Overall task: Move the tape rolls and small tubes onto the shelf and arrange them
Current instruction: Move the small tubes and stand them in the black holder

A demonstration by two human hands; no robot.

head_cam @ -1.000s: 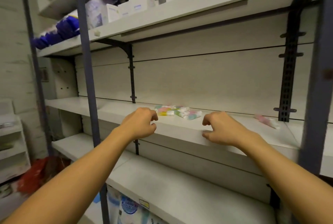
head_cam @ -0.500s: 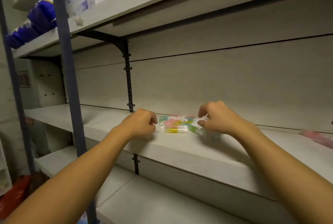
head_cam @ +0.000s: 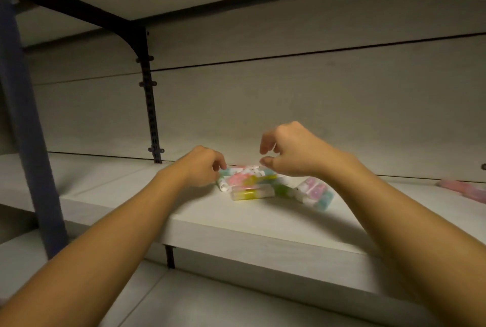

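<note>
Left hand [head_cam: 202, 166] fingers curled at the heap of small pastel plastic tubes [head_cam: 252, 184] on the white shelf board [head_cam: 236, 224]; grip unclear. Right hand [head_cam: 292, 153] hovers above, empty, loosely curled. Suggest squaring tubes parallel, working outward from the heap.

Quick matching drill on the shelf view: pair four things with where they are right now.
Things:
1. left hand
2. right hand
3. yellow tube
4. pink packet

Places:
A. far right of the shelf
B. front of the pile
C. raised over the pile, thumb and forefinger apart
D. at the pile's left edge

Pairs: 1-D, 2-C, 3-B, 4-A
</note>
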